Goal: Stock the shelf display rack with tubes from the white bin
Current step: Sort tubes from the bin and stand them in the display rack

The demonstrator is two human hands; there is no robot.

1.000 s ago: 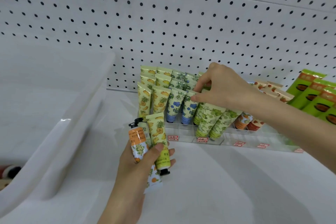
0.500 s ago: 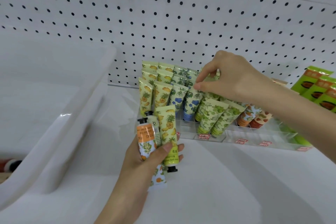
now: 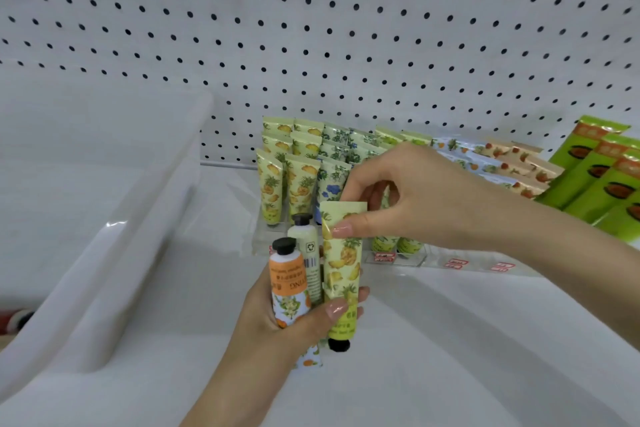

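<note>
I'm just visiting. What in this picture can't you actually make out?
All in the head view:
- White bin: contents unseen, its wall and the left edge cut them off.
- Green-leaf tubes in the rack: tops hidden by the right hand.
- Price labels: too small to read.
- White-backed tube in the left hand: front turned away.
- Green boxes: cut by the right edge.

I saw a shop: pegboard backing (image 3: 311,28) across the top, a display rack (image 3: 478,265) of tubes (image 3: 299,180) with price tags (image 3: 384,256) mid-frame.
</note>
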